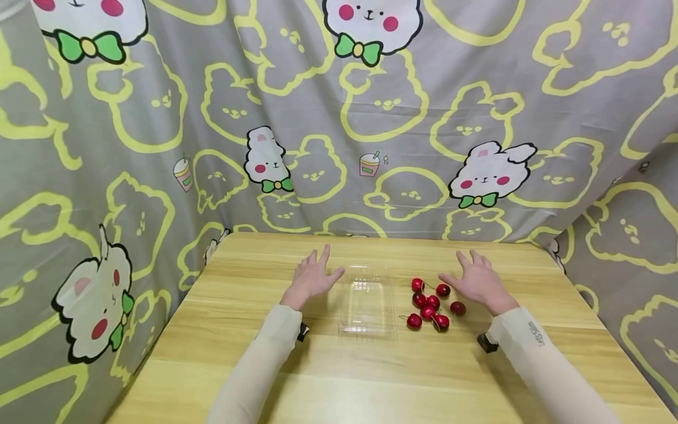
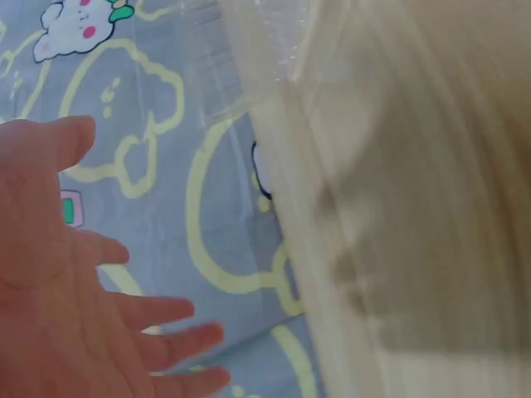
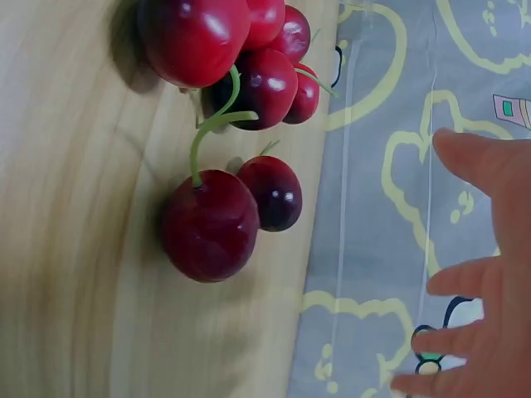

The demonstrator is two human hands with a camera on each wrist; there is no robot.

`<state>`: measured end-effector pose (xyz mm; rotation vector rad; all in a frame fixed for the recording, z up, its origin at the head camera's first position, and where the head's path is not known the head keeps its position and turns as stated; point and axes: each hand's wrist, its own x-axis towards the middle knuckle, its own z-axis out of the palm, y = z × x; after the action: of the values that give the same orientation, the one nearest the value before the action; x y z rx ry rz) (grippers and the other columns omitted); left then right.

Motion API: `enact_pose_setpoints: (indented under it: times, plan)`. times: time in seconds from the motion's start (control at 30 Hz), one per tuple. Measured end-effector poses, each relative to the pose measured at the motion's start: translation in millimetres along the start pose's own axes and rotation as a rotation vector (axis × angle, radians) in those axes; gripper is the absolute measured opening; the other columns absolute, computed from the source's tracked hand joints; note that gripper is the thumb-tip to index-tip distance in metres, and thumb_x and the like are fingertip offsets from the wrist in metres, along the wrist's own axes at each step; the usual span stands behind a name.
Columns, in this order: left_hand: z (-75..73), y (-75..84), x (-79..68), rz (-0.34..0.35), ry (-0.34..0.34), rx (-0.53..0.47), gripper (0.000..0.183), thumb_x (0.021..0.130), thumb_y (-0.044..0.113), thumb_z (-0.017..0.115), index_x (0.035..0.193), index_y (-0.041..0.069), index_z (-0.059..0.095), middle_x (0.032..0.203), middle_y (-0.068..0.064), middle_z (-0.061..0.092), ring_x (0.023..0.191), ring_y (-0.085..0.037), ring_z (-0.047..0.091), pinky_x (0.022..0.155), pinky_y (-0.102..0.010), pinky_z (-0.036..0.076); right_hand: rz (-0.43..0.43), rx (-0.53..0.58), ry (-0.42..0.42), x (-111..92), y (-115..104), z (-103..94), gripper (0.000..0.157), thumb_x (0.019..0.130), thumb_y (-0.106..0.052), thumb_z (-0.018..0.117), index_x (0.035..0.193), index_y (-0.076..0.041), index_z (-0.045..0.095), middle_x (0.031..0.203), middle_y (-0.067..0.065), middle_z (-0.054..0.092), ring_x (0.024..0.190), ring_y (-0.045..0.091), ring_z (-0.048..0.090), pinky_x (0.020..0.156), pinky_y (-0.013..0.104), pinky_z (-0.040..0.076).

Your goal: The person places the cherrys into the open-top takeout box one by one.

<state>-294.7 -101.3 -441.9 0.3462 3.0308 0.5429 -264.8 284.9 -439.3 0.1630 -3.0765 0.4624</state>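
My left hand hovers over the table with its fingers spread, just left of a clear plastic box. To the right of that box lie several red cherries, some with green stems. Beyond them on the right, my right hand is held with fingers apart and thumb toward the cherries. In the right wrist view a dark red cherry lies nearest the camera, its stem curving up. Neither hand holds anything. The left wrist view shows the left palm and part of the plastic box.
A light wood table carries the box and cherries. Grey curtain cloth with yellow outlines and white bunny prints hangs behind the far edge and along both sides. Dark wrist devices sit under the cream sleeves.
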Motion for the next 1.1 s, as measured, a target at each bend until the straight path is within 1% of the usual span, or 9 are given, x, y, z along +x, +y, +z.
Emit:
enact_pose_setpoints:
  times: [0.07, 0.17, 0.3, 0.37, 0.47, 0.6, 0.77, 0.97, 1.1]
  plan:
    - [3.3, -2.3, 0.8, 0.007, -0.006, -0.058, 0.077, 0.094, 0.061, 0.037, 0.153, 0.018, 0.013, 0.146, -0.025, 0.029, 0.127, -0.042, 0.037, 0.099, -0.054, 0.035, -0.029, 0.038, 0.007, 0, 3, 1.3, 0.093, 0.088, -0.067, 0.042, 0.142, 0.008, 0.033, 0.139, 0.039, 0.025, 0.124, 0.058, 0.024, 0.095, 0.068, 0.028]
    - [8.2, -4.9, 0.6, 0.017, -0.016, -0.144, 0.069, 0.097, 0.051, 0.041, 0.151, 0.013, 0.023, 0.14, -0.023, 0.04, 0.121, -0.038, 0.045, 0.095, -0.051, 0.04, -0.079, 0.118, 0.015, -2, 8, 4.4, 0.075, 0.092, -0.054, 0.05, 0.134, 0.009, 0.044, 0.129, 0.035, 0.041, 0.115, 0.051, 0.041, 0.09, 0.063, 0.038]
    - [13.3, -5.4, -0.3, 0.05, -0.022, -0.279, 0.059, 0.098, 0.039, 0.046, 0.145, 0.006, 0.035, 0.123, -0.018, 0.055, 0.108, -0.029, 0.055, 0.091, -0.045, 0.044, -0.141, 0.204, 0.028, -3, 17, 10.0, 0.048, 0.093, -0.031, 0.059, 0.121, 0.008, 0.056, 0.113, 0.026, 0.055, 0.096, 0.038, 0.057, 0.077, 0.051, 0.049]
    - [16.6, -5.0, -0.7, 0.065, -0.029, -0.348, 0.057, 0.098, 0.036, 0.047, 0.144, 0.004, 0.036, 0.11, -0.013, 0.06, 0.095, -0.024, 0.058, 0.082, -0.04, 0.048, -0.164, 0.234, 0.032, -3, 21, 12.3, 0.037, 0.092, -0.022, 0.062, 0.115, 0.007, 0.06, 0.105, 0.021, 0.059, 0.088, 0.031, 0.059, 0.072, 0.045, 0.051]
    - [21.8, -3.9, -1.3, 0.075, -0.041, -0.431, 0.055, 0.098, 0.032, 0.049, 0.144, 0.005, 0.036, 0.1, -0.008, 0.059, 0.08, -0.018, 0.058, 0.07, -0.035, 0.049, -0.189, 0.272, 0.023, -4, 26, 13.7, 0.025, 0.09, -0.015, 0.064, 0.105, 0.005, 0.064, 0.094, 0.015, 0.063, 0.08, 0.024, 0.06, 0.068, 0.041, 0.051]
    - [30.1, -2.8, -1.8, 0.082, -0.057, -0.496, 0.054, 0.098, 0.027, 0.049, 0.145, 0.005, 0.034, 0.094, -0.006, 0.057, 0.071, -0.017, 0.057, 0.061, -0.031, 0.048, -0.216, 0.313, -0.006, -8, 31, 14.2, 0.014, 0.089, -0.011, 0.065, 0.095, 0.0, 0.067, 0.087, 0.006, 0.064, 0.077, 0.019, 0.059, 0.068, 0.036, 0.05]
    - [37.4, -2.6, -5.4, 0.085, -0.065, -0.539, 0.054, 0.099, 0.026, 0.048, 0.147, 0.006, 0.032, 0.089, -0.008, 0.057, 0.069, -0.02, 0.058, 0.057, -0.031, 0.047, -0.245, 0.333, -0.03, -15, 41, 18.1, 0.01, 0.089, -0.012, 0.066, 0.093, -0.003, 0.069, 0.087, 0.001, 0.065, 0.078, 0.017, 0.059, 0.068, 0.032, 0.049]
    - [42.4, -3.2, -7.5, 0.073, -0.076, -0.588, 0.056, 0.099, 0.027, 0.049, 0.148, 0.008, 0.03, 0.087, -0.01, 0.058, 0.065, -0.017, 0.057, 0.055, -0.03, 0.045, -0.234, 0.343, -0.07, -23, 48, 24.2, 0.017, 0.088, -0.017, 0.068, 0.098, -0.004, 0.068, 0.09, 0.003, 0.064, 0.077, 0.015, 0.057, 0.067, 0.03, 0.049]
    - [43.7, -2.4, -6.6, 0.07, -0.081, -0.634, 0.057, 0.098, 0.025, 0.051, 0.148, 0.008, 0.03, 0.086, -0.008, 0.056, 0.069, -0.02, 0.059, 0.058, -0.031, 0.046, -0.21, 0.374, -0.094, -25, 48, 24.0, 0.022, 0.087, -0.019, 0.069, 0.101, -0.002, 0.066, 0.092, 0.006, 0.063, 0.076, 0.015, 0.057, 0.064, 0.029, 0.048]
